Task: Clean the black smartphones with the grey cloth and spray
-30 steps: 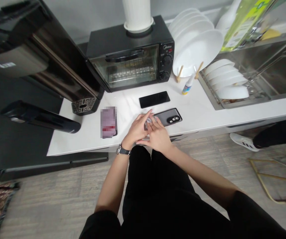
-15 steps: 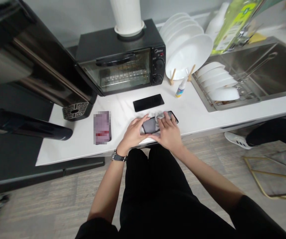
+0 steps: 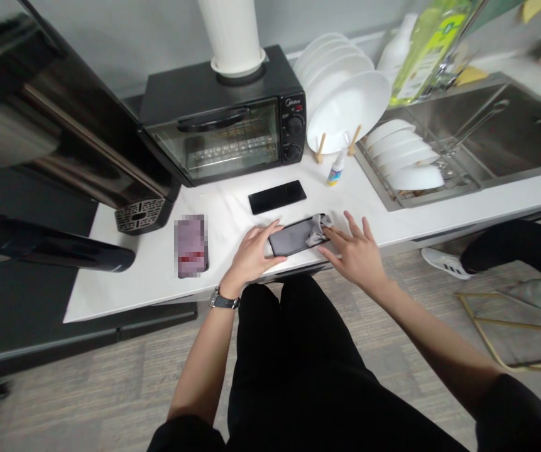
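A purple thing (image 3: 191, 246), its surface blurred, is laid flat on the white counter (image 3: 119, 267); the left hand (image 3: 251, 252) is placed farther along; a black phone (image 3: 277, 197) is laid behind; a dark phone case (image 3: 291, 239) is set near the front edge, its left end held between that hand's thumb and fingers; its right part is covered by a crumpled grey cloth (image 3: 318, 230); the cloth is touched by the right hand (image 3: 357, 254), outer fingers spread; whether it is pinched cannot be told.
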A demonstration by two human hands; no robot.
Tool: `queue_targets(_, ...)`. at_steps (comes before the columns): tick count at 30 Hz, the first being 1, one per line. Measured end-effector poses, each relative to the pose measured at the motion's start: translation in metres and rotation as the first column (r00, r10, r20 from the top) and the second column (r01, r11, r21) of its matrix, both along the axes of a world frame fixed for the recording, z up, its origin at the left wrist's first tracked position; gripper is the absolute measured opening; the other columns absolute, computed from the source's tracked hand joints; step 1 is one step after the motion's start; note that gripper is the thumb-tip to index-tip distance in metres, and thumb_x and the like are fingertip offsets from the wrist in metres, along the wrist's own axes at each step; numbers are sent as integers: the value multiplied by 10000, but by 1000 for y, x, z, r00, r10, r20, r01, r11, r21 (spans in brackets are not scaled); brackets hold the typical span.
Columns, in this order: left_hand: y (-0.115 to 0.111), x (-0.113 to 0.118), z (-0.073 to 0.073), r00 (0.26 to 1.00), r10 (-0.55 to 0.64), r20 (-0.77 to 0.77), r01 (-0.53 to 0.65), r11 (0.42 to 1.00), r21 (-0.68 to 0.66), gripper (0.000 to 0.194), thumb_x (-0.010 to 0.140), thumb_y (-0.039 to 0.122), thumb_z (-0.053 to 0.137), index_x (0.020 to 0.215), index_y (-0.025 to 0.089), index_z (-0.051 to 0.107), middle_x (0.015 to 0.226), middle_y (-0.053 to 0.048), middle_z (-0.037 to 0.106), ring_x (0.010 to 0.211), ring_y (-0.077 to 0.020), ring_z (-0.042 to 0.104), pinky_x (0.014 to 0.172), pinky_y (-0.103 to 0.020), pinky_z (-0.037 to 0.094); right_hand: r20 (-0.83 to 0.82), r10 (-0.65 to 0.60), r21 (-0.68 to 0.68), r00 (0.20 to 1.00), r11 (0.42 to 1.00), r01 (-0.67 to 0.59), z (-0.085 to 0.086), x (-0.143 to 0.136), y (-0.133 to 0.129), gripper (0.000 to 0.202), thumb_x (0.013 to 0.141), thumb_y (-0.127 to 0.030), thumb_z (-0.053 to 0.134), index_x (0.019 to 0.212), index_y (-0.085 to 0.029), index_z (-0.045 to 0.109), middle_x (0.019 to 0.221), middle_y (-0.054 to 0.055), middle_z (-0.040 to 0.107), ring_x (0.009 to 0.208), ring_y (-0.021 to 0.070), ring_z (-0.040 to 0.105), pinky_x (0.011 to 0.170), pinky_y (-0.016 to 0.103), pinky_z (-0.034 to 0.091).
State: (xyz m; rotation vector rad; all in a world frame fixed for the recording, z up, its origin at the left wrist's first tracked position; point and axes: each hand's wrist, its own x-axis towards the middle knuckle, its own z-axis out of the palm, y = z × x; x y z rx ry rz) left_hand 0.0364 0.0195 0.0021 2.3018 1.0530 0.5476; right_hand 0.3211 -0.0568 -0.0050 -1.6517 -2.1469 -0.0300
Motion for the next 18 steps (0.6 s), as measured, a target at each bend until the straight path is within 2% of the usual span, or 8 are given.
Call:
queue_targets(2,1,-1,-2,1000,-3,10,3,1000,-2,970,883,424,843,1677,295,301,1570,-57,607,1347,-323,539,1192,-497,412,-38,8,6,999,1000,-8,-4,-30,10,712,1033,-658,523,1450,-95,649,1371,213,727,1571,462,373,1268,727,263)
queue_targets(6,1,-5,-6,999,13,41,-13,1000,-4,879,911,303,788,1665,248,340,1541,-87,623,1327,-301,557,1162,-453,454,-158,172,10,972,985,-172,-7,-108,19,830,985,-734,550,1405,-26,660,1355,279,715,1531,428,456,1282,663,300)
queue_targets(8,0,-6,-5,999,22,41,-22,1000,-14,884,909,233,760,1675,260,320,1546,-73,619,1324,-286,560,1160,-436,456,-190,242,-7,951,969,-248,-6,-122,13,818,982,-722,574,1404,-27,661,1388,271,701,1527,414,466,1287,643,308)
queue_targets(10,-2,-6,-4,999,19,30,-19,1000,-15,936,901,252,786,1689,289,280,1563,-49,609,1336,-286,548,1173,-438,440,-185,269,-32,945,960,-280,-4,-108,4,702,1014,-657,577,1418,-90,671,1402,202,715,1545,393,446,1291,639,303)
queue_targets(13,-4,-5,-1,1000,-2,7,2,1000,7,1006,878,365,849,1692,316,261,1572,-36,607,1344,-304,537,1188,-465,411,-112,247,-70,963,964,-255,-2,-51,-8,509,1066,-551,549,1414,-209,693,1384,91,746,1572,366,410,1295,654,285)
queue_targets(16,-2,-2,1,1000,-7,-10,7,1000,15,977,876,404,857,1676,321,303,1571,-35,610,1328,-310,547,1184,-476,405,-11,108,-49,994,993,-108,2,1,-11,505,1074,-543,528,1431,-220,683,1384,93,745,1593,392,363,1287,701,256)
queue_targets(18,0,-1,1,1000,-9,-17,9,1000,8,944,878,398,855,1661,317,333,1576,-33,608,1317,-309,554,1183,-478,406,33,10,-31,999,999,-9,3,8,-6,570,1070,-574,510,1462,-187,655,1394,122,736,1604,427,321,1280,732,231)
